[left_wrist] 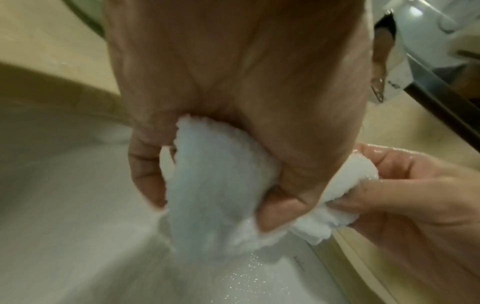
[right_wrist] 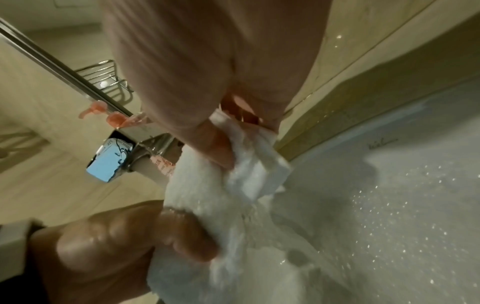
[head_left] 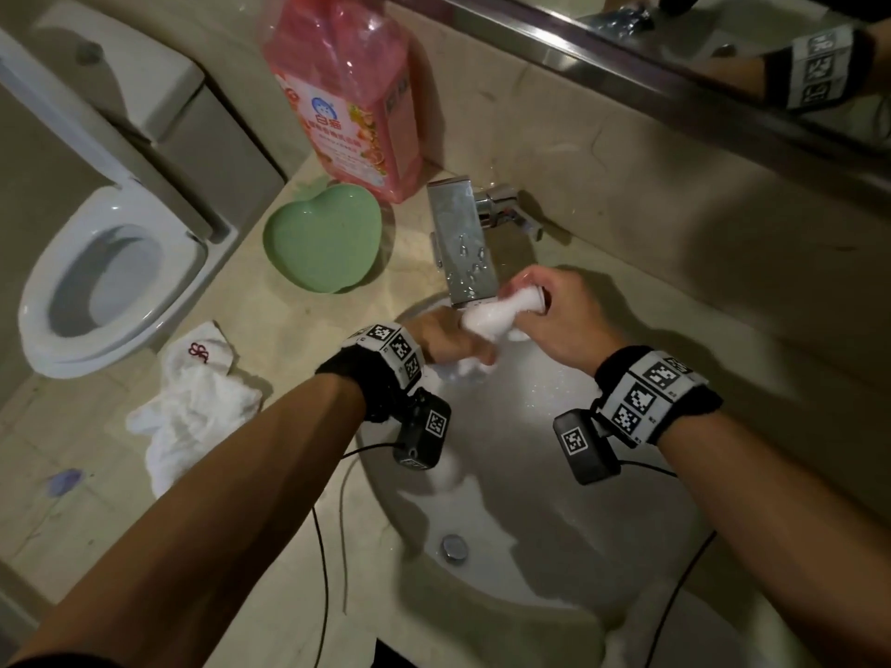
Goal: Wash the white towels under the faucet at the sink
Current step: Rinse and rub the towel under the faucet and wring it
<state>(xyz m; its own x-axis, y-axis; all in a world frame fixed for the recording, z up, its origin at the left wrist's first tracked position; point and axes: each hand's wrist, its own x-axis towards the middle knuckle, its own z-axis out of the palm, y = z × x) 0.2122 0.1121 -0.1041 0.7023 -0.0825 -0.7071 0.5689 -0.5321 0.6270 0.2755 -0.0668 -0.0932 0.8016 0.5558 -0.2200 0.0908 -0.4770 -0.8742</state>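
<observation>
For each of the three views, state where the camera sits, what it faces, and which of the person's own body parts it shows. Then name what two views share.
Head: looks down from the person's head at the sink and faucet; both forearms show, left hand and right hand gripping the wrung towel.
Left wrist: looks along the left hand at the towel over the basin; the right hand's fingers show.
Right wrist: looks along the right hand at the towel and faucet; the left hand shows.
Shared: both wrist views show the towel, both hands.

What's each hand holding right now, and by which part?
Both grip one white towel, twisted under the faucet: left hand around its lower end, right hand around its upper end.
</observation>
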